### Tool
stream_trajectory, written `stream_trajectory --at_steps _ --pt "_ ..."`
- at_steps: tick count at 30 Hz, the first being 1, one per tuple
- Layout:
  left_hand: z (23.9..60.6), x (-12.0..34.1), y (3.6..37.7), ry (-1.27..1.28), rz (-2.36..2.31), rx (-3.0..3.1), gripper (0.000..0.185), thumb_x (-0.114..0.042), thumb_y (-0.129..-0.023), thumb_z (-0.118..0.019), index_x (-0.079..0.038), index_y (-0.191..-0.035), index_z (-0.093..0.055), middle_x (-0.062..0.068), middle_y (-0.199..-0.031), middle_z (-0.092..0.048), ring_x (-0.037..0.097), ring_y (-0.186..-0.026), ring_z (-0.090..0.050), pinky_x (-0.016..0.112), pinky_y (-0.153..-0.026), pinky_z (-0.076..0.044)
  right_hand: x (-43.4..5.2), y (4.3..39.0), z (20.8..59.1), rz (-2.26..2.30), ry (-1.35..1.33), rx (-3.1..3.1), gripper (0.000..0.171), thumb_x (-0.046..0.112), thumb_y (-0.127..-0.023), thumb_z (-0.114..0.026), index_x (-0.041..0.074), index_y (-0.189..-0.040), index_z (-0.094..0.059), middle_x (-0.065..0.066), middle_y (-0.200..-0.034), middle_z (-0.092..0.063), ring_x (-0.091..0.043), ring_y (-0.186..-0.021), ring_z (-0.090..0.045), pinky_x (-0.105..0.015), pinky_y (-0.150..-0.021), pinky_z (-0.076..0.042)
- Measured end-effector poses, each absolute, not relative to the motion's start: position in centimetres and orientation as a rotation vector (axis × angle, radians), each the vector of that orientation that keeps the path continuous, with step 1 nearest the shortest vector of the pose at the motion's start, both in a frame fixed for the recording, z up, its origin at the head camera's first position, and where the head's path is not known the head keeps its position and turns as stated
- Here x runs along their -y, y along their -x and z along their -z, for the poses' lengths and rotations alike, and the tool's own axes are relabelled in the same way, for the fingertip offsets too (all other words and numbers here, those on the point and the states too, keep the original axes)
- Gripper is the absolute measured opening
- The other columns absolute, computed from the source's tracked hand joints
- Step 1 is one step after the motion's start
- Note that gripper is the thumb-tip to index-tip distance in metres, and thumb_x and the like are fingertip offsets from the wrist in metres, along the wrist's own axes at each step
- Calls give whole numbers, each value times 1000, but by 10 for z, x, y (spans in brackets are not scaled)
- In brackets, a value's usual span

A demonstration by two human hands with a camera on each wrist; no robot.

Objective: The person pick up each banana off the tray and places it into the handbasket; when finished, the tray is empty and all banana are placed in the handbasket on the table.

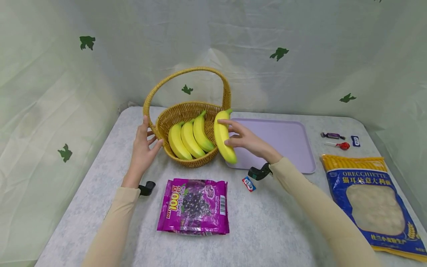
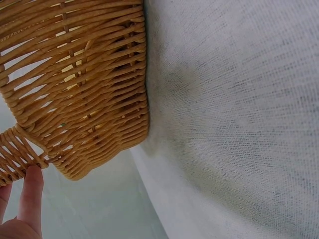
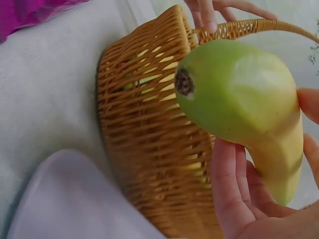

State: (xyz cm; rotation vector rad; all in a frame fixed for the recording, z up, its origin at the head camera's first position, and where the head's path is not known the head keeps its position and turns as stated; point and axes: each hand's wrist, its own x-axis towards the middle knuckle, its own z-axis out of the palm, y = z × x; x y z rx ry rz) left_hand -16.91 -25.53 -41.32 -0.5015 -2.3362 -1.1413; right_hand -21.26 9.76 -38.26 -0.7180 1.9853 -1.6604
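In the head view a wicker basket (image 1: pixel 186 107) with a tall arched handle stands at the back of the table, with three yellow bananas (image 1: pixel 188 139) lying inside. My left hand (image 1: pixel 143 148) holds the basket at its left side, where the handle meets the rim; its fingertips show on the woven handle base in the left wrist view. Pinched between the thumb and fingers of my right hand (image 1: pixel 248 140) is another banana (image 1: pixel 222 137), upright at the basket's right rim. The right wrist view shows this banana's greenish tip (image 3: pixel 214 89) close up, overlapping the basket wall (image 3: pixel 149 129).
A lilac tray (image 1: pixel 283 137) lies right of the basket, partly under my right hand. Nearer stand a purple grape candy bag (image 1: pixel 195 207) and a small wrapped candy (image 1: pixel 248 184). At right are an orecchiette bag (image 1: pixel 375 204), a red lollipop (image 1: pixel 343 145) and small sweets (image 1: pixel 332 136).
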Motion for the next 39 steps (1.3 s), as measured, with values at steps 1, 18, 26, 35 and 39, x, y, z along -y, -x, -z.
stream_trajectory --at_steps 1,18,26,35,39 --pt "414 255 169 503 1143 2333 96 3 -90 -63 -45 -152 -7 25 -128 -36 46 -112 -49 60 -92 -46 -94 214 382 1646 733 -1994 62 16 -92 -63 28 -148 -37 -9 -141 -37 -29 -119 -47 -45 -92 -49" --pt "416 255 169 499 1142 2338 95 1 -90 -63 -44 -152 -7 26 -129 -35 45 -112 -50 59 -92 -47 -49 253 366 1409 695 -2182 58 14 -91 -62 16 -146 -41 -16 -116 -49 -17 -74 -47 -33 -64 -47" --pt "415 255 169 499 1154 2332 95 0 -90 -63 -45 -152 -8 26 -128 -36 46 -112 -49 59 -93 -46 -40 258 362 1275 612 -2299 57 9 -88 -61 10 -142 -44 -18 -137 -40 -23 -93 -43 -30 -72 -42" --pt "415 256 169 508 1142 2328 95 0 -90 -64 -46 -151 -7 26 -128 -36 46 -112 -49 60 -92 -46 -33 251 368 1102 693 -2451 61 -2 -82 -59 5 -141 -44 -20 -137 -46 -27 -105 -47 -29 -67 -40" --pt "416 256 169 511 1145 2325 95 -1 -91 -64 -46 -151 -7 26 -128 -36 46 -112 -49 60 -92 -46 -30 247 370 1021 691 -2542 61 -2 -83 -58 8 -141 -45 -22 -136 -48 -29 -119 -48 -27 -64 -41"
